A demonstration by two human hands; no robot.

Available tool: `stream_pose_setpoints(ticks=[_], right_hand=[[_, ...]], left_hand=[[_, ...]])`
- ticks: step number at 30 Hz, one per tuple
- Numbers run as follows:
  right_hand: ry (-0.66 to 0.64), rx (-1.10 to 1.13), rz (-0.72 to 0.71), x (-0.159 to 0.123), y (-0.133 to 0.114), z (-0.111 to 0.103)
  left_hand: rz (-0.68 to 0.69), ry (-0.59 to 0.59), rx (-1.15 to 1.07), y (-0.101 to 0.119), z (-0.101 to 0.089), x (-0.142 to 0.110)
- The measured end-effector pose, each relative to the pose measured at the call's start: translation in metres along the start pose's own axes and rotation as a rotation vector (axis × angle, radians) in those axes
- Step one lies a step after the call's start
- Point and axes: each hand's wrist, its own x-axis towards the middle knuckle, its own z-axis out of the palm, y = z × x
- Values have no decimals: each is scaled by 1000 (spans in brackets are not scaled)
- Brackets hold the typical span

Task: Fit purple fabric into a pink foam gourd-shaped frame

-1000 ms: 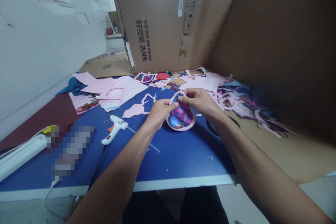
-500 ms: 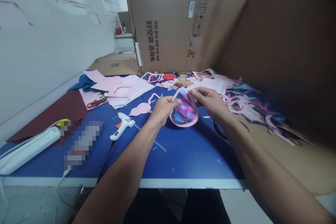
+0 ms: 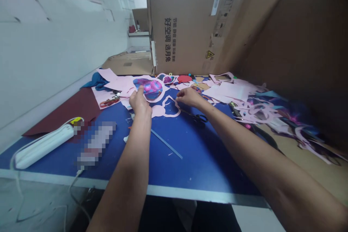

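My left hand (image 3: 140, 102) pinches the edge of a round pink paper piece with a shiny blue and purple centre (image 3: 149, 87), held over the pink sheets at the back left of the blue table (image 3: 190, 159). My right hand (image 3: 188, 96) is closed on the rim of a pink paper cut-out with an open loop (image 3: 167, 109) lying on the table. Black-handled scissors (image 3: 197, 117) lie just right of that cut-out, under my right forearm.
Pink sheets (image 3: 116, 85) and paper scraps (image 3: 252, 108) cover the back and right of the table. A white power strip (image 3: 43, 145) lies at the left. A thin glue stick (image 3: 166, 144) lies mid-table. Cardboard walls (image 3: 190, 21) stand behind and to the right.
Both hands held the pink and purple piece together at mid-table; now my left hand has carried it back left, and my right hand has let go and taken the pink cut-out.
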Motion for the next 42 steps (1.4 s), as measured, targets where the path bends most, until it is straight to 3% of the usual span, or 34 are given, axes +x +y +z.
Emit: stream_pose_setpoints(ticks=[4, 8, 17, 34, 37, 42], right_hand=[[-74, 21, 74, 35, -9, 22], [-126, 76, 117, 54, -11, 31], [-165, 349, 90, 50, -1, 29], [313, 764, -201, -6, 21, -45], [345, 807, -219, -18, 25, -58], [288, 810, -195, -51, 27, -80]], left_hand=[[-51, 59, -17, -6, -2, 0], [-68, 58, -8, -10, -5, 0], [-68, 86, -11, -10, -9, 0], [-100, 92, -37, 1, 4, -10], [-109, 61, -56, 1, 7, -15], [-175, -45, -75, 2, 13, -29]])
